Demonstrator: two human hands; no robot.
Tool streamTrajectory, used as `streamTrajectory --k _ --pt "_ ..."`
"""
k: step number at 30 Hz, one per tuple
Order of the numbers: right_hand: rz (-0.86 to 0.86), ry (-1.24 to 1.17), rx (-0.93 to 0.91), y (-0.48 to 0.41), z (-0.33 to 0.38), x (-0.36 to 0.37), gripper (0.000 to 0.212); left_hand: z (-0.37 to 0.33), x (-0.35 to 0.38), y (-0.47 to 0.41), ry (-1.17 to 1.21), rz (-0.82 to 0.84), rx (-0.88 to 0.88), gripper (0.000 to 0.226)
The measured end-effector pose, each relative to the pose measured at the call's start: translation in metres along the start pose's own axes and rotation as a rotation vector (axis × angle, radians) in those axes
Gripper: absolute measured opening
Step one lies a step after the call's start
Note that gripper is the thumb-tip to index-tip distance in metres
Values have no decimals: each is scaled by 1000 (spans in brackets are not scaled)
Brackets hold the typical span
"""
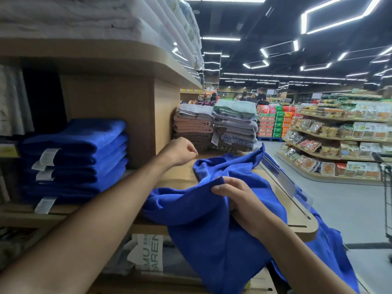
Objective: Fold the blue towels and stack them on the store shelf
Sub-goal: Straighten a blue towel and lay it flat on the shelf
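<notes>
"MU", "AREN" on white package (pixel 146 254)

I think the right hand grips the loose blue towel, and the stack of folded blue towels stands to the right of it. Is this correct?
No. In the head view the right hand does grip the loose blue towel, but the stack of folded blue towels stands to its left.

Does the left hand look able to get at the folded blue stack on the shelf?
Probably yes: the left hand is curled and empty above the shelf, and only bare board lies between it and the folded blue stack. The right hand holds the loose blue towel.
</notes>
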State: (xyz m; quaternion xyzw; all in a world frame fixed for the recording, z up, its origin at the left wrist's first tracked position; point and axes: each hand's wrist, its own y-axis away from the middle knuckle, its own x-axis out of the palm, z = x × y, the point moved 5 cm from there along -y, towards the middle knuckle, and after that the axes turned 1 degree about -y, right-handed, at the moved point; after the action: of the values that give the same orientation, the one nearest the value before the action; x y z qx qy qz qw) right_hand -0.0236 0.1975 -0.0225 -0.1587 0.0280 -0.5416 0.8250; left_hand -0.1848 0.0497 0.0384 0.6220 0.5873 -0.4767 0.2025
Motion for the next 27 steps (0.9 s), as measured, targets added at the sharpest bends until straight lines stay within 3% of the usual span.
streamTrajectory --k 3,7,12,15,20,24,27 --pt "-25 23 -33 -2 -2 -1 15 -31 18 -32 -125 27 165 31" --pt "-88 52 -42 -5 -6 -5 19 -50 46 -66 -329 145 270 43" --pt "-77 63 -21 -6 -7 -6 28 -40 80 -89 -379 150 255 27" --pt "-72 59 -12 -8 -8 -6 37 -33 82 -95 -223 59 233 17" --pt "-62 -15 25 -11 -11 -7 27 -41 44 -80 162 -165 221 13" --pt "-79 -13 -7 -11 -11 -12 33 -51 10 -30 612 -97 240 9" --pt "-106 67 -79 -10 -9 -11 29 -46 3 23 735 -21 238 7"
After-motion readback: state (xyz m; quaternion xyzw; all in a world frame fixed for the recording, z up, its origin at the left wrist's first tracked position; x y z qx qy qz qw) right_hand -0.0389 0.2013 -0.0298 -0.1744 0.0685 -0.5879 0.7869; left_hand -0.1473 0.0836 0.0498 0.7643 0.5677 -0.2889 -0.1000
